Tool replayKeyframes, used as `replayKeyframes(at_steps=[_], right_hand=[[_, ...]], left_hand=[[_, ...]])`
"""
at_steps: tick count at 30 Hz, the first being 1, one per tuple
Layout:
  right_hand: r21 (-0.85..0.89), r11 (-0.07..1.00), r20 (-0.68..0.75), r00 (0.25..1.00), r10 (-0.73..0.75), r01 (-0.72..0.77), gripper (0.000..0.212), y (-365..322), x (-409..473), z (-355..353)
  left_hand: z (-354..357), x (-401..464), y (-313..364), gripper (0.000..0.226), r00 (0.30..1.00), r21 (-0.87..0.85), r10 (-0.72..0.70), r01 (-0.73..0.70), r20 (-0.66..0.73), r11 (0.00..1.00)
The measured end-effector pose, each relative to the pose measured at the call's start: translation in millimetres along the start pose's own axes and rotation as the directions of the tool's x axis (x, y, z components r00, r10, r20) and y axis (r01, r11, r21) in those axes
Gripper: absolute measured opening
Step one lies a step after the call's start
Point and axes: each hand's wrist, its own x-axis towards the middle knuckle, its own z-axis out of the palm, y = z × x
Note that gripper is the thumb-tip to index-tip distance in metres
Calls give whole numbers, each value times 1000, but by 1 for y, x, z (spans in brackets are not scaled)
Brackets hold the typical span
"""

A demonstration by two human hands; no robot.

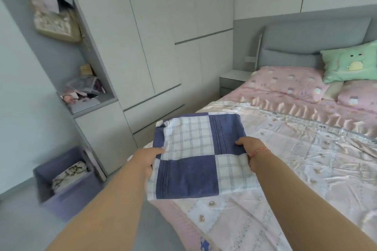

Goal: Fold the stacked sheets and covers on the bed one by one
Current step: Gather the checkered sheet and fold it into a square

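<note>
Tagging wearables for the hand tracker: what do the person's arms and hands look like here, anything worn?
Both forearms are bare, with no sleeves in view. The right hand has a thin red-orange string bracelet round the wrist. The left hand and its wrist show nothing worn. No gloves, watch or rings can be made out; the frame is slightly soft, so small rings cannot be ruled out.

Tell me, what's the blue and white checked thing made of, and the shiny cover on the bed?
The folded checked cover looks like soft woven cotton, perhaps towelling: matt, a little fuzzy, with ribbed lines in the blue squares. It bends limply between the left hand and the right hand. The bedspread looks like satin or a silky synthetic: it gleams, and its creases catch the light.
</note>
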Motion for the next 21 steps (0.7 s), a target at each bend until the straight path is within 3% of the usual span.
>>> replayKeyframes(at_steps=[4,12,19,21], right_hand=[[-39,999,75,997,-2,5,34,-10,-29,91],[-113,993,227,974,-12,39,33,3,-57,273],[-177,983,339,941,10,54,31,-2,-42,404],[-164,984,401,916,10,62,20,-8,-33,439]], left_hand=[[-93,-3,-3,8,999,-56,-1,-2,-54,998],[-278,13,-20,29,970,-78,-25,6,-243,997],[-376,34,-32,31,907,-137,-48,-11,-418,990],[-401,49,-33,35,884,-155,-55,-20,-464,988]])
